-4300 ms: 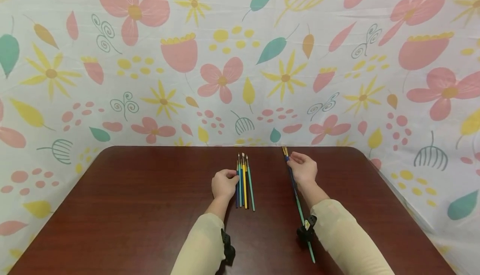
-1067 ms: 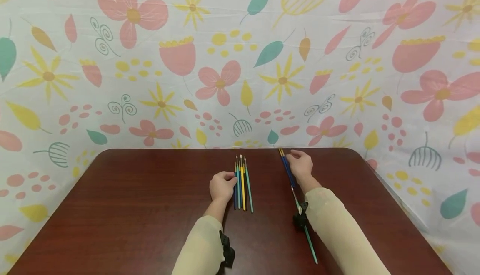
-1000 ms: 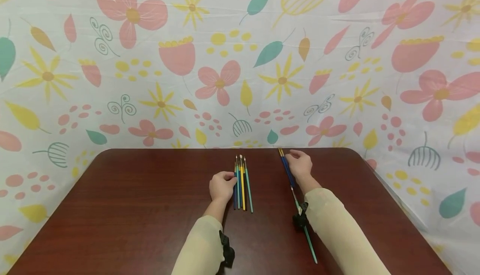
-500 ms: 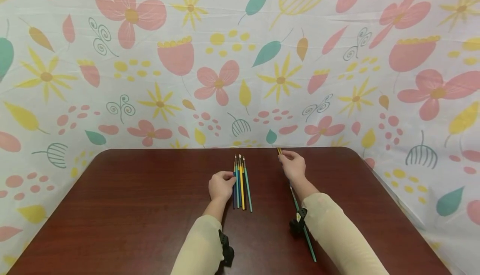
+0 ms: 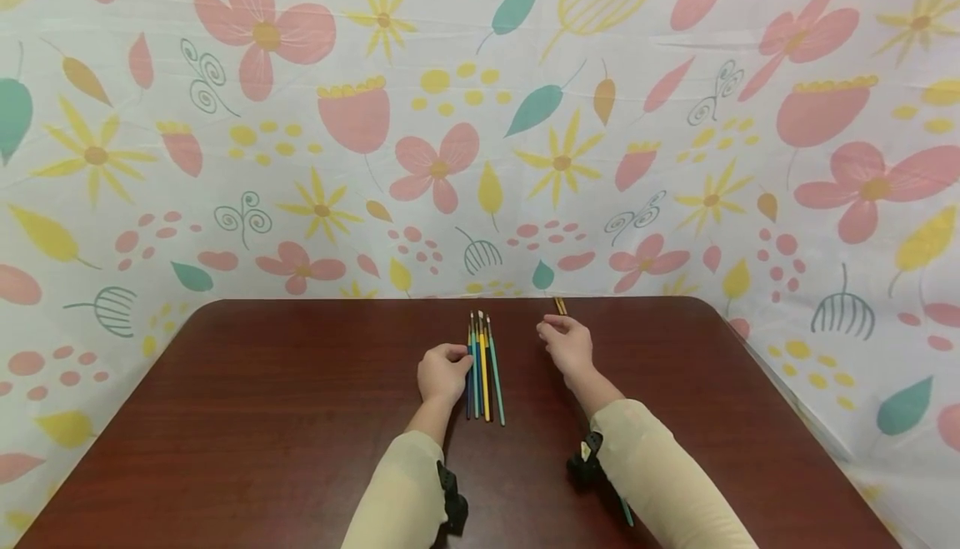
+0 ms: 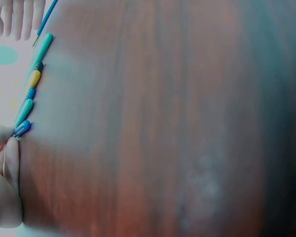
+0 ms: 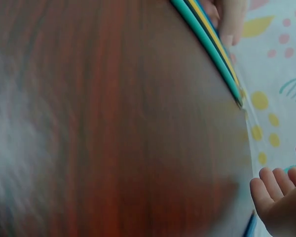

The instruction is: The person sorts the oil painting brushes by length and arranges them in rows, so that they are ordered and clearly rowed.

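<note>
A row of slim paintbrushes with blue, teal, yellow and dark handles lies mid-table, bristles toward the wall. At its left end my left hand (image 5: pixel 442 374) pinches the outermost blue paintbrush (image 6: pixel 22 129) between thumb and finger. My right hand (image 5: pixel 568 345) hovers right of the row, fingers extended and holding nothing, apart from the rightmost teal paintbrush (image 5: pixel 497 382). Behind it, gold-ferruled blue paintbrushes (image 5: pixel 560 306) show only their tips at the back edge; hand and forearm cover the rest. Another teal paintbrush (image 5: pixel 627 512) shows just its handle end beside the right sleeve.
The dark red-brown table (image 5: pixel 285 416) has rounded back corners. A flower-patterned cloth (image 5: pixel 442 116) hangs right behind its back edge. Each sleeve carries a black wrist camera, one at the left (image 5: pixel 452 499) and one at the right (image 5: pixel 585 464).
My right hand has come away from the blue paintbrushes on the right and moved left and slightly nearer, toward the row. The left hand has stayed in place.
</note>
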`<state>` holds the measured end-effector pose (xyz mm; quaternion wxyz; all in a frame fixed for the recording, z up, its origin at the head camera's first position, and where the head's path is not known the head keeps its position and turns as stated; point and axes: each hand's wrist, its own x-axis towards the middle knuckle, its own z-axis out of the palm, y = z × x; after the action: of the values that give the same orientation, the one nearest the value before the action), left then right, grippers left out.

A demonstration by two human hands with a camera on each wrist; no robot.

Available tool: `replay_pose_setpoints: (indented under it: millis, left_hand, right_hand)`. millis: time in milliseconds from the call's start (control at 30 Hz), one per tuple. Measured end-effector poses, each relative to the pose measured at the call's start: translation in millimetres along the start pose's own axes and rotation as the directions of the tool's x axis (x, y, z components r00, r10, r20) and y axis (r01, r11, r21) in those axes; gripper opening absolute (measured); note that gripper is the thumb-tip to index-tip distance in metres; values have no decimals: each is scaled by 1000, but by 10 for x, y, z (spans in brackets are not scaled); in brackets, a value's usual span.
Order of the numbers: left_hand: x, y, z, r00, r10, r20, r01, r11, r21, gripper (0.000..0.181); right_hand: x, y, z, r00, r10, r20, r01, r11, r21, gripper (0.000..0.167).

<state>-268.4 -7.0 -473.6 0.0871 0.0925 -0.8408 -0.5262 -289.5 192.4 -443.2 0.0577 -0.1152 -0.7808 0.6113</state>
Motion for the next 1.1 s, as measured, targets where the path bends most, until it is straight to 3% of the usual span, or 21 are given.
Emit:
replay_pose_setpoints:
  millis: [367, 667, 933, 1100]
  left_hand:
    - [-20, 5, -14, 1000, -7, 9, 7, 1000, 1, 16]
    - [-1, 21, -17, 1000, -7, 14, 7, 1000, 6, 16]
    - [6, 32, -22, 1000, -3, 19, 2, 1000, 14, 16]
    - [-12, 34, -39, 1000, -7, 30, 7, 1000, 0, 17]
  right_hand:
    - [-103, 50, 232, 998, -12, 54, 11, 1000, 21, 42]
    - [-192, 11, 420, 992, -62, 106, 74, 992, -107, 44]
    - [-246, 23, 556, 972, -181, 147, 216, 938, -273, 41]
    - [-293, 26, 611, 967, -183, 180, 237, 906, -351, 41]
